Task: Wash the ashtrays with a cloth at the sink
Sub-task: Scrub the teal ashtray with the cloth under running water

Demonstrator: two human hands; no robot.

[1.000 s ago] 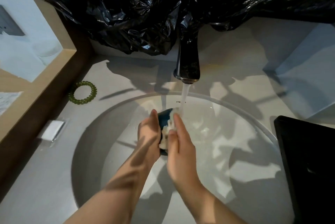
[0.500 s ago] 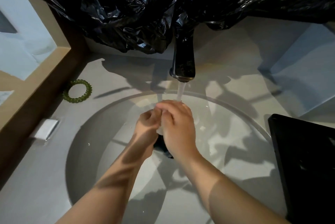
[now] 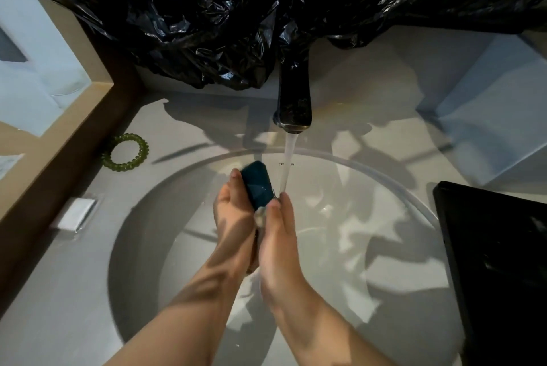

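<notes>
My left hand (image 3: 233, 211) grips a dark blue ashtray (image 3: 258, 185) on edge over the round white sink (image 3: 142, 235), just left of the running water. My right hand (image 3: 276, 235) presses a small pale cloth (image 3: 260, 215) against the ashtray's lower right side, fingers fairly straight and close together. The water stream (image 3: 288, 164) falls from the dark tap (image 3: 293, 105) onto my right fingertips. Most of the cloth is hidden between my hands.
A green coil hair tie (image 3: 125, 152) and a small white packet (image 3: 75, 213) lie on the counter at the left. A black tray (image 3: 500, 262) sits at the right edge. Black plastic sheeting (image 3: 236, 16) hangs behind the tap. A wooden frame (image 3: 59, 140) borders the left.
My right hand, which covered the ashtray half a second ago, has slid down and back. The ashtray's upper part shows again beside the water stream.
</notes>
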